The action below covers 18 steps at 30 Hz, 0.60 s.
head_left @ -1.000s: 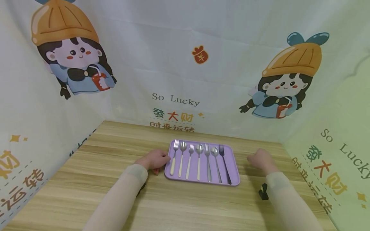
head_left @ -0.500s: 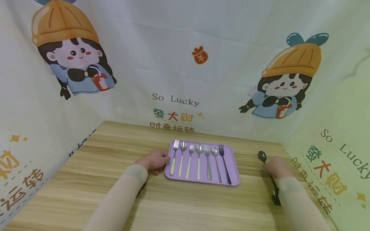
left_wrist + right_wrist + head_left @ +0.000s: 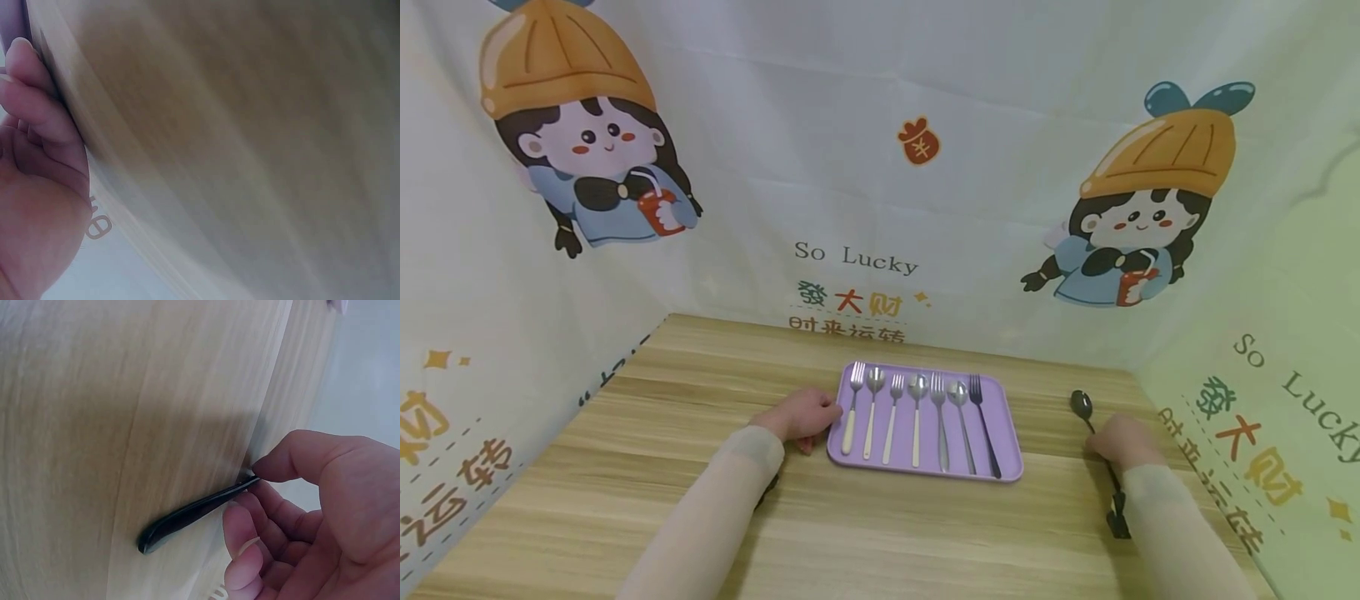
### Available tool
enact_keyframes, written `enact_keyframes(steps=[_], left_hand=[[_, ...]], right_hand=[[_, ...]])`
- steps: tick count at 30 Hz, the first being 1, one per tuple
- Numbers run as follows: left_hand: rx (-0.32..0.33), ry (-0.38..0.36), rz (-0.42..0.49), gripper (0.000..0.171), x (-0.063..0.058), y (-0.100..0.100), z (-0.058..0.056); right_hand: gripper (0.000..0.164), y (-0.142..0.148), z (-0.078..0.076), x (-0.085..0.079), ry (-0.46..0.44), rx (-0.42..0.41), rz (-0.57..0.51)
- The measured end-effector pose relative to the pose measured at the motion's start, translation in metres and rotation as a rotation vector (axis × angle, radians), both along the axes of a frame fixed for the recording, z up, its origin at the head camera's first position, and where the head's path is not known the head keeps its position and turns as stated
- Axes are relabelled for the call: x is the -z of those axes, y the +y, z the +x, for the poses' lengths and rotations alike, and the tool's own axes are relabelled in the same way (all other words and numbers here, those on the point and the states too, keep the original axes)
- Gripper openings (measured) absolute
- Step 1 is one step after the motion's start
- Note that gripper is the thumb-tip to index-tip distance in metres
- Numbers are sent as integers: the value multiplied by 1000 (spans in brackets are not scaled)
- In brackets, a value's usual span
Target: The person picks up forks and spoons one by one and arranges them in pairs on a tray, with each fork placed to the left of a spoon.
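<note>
A purple tray [image 3: 1004,433] lies on the wooden table, bearing a row of alternating forks and spoons. Cream-handled pieces are on its left, a silver fork [image 3: 939,421] and silver spoon [image 3: 962,425] follow, and a black fork [image 3: 987,429] is rightmost. My left hand [image 3: 802,414] holds the tray's left rim between thumb and fingers; the left wrist view shows those fingers [image 3: 37,103] curled beside the purple edge. To the right of the tray, my right hand [image 3: 1123,442] pinches a black spoon [image 3: 1081,404] by its handle, bowl pointing away. In the right wrist view, the dark handle [image 3: 187,519] slants down-left from the fingertips.
A printed cloth [image 3: 970,208] with cartoon figures encloses the table [image 3: 910,533] at the back and both sides. A small black object [image 3: 1117,517] sits beneath the right wrist, close over the tabletop.
My right hand has moved right and closer to me, bringing the black spoon's bowl into sight; over the last half second it slid slightly down the handle. Left hand and tray stay put.
</note>
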State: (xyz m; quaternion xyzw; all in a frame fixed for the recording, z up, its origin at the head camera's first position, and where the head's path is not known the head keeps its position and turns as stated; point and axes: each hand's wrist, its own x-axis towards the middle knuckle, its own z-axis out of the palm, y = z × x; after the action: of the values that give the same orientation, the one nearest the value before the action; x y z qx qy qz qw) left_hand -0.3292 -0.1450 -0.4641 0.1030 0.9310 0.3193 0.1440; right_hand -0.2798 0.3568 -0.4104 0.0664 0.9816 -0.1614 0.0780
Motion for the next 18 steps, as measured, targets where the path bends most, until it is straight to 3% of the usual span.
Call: enact_keyframes(steps=[18], left_hand=[[-5, -20, 3, 30, -2, 0, 1]], right_hand=[[35, -5, 5, 3, 13, 6, -36]])
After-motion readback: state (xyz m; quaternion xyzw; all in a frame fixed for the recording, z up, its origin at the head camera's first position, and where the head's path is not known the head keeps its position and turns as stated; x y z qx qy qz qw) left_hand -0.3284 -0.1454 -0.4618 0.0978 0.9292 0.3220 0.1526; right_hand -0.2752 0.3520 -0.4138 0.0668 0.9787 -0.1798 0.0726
